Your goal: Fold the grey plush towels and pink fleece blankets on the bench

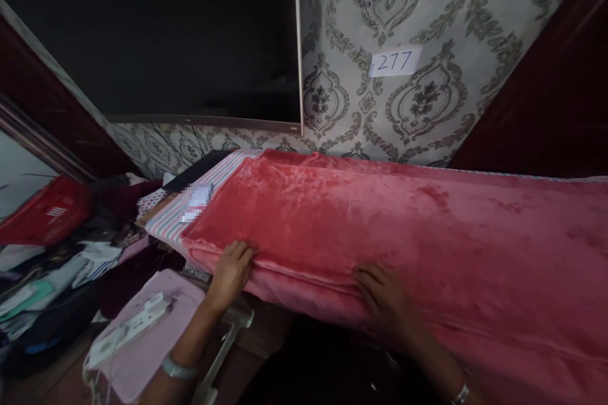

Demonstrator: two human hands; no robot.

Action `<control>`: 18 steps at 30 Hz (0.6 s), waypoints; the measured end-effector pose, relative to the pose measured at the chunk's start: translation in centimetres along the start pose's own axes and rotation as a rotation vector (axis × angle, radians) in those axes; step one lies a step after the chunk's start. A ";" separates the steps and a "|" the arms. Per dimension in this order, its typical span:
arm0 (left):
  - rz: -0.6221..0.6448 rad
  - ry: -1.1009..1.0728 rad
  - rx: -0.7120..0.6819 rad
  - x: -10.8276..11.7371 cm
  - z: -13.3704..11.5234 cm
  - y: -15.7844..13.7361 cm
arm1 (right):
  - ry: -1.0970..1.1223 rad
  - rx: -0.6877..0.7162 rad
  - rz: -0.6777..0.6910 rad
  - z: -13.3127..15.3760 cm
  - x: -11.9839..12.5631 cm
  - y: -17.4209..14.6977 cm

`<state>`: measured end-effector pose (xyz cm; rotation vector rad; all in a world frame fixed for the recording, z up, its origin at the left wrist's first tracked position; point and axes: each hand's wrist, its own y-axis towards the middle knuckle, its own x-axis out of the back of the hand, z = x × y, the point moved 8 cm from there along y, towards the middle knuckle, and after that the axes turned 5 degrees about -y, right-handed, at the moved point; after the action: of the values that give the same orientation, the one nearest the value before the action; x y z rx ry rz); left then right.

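Note:
A red plush blanket [332, 221] lies folded in a long strip across the table, its near edge forming a layered fold. At the blanket's near left corner, my left hand [234, 271] has its fingers curled over the fold. Farther right along the same edge, my right hand [386, 294] grips the fold, its thumb hidden. Under the blanket, a striped cloth [167, 220] shows at the left end. A small item, blurred out in the picture, rests there beside the blanket [196, 201].
A large television [190, 38] hangs above the table on patterned wallpaper. A paper marked 277 [395, 62] is stuck to the wall. At lower left, a power strip [130, 329] lies on a pink stool [166, 310]. Piled clothes [95, 259] and a red bag [52, 212] are at far left.

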<state>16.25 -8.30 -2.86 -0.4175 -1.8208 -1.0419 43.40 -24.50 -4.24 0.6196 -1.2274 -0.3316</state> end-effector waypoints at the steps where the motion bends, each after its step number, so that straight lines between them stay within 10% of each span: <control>1: 0.001 -0.068 0.014 0.4 0.0 -0.2 | 0.019 -0.018 0.030 0.0 0.1 0.1; 6: -0.073 -0.328 0.178 3.5 1.6 0.8 | 0.024 -0.063 0.122 -1.1 0.8 1.7; 18: 0.017 0.293 0.537 -0.4 7.5 -0.8 | -0.262 0.023 0.191 -3.4 -6.1 -0.7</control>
<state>11.66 -2.70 -4.88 0.0441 -1.7368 -0.5312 44.76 -20.74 -10.08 0.4831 -1.5318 -0.2432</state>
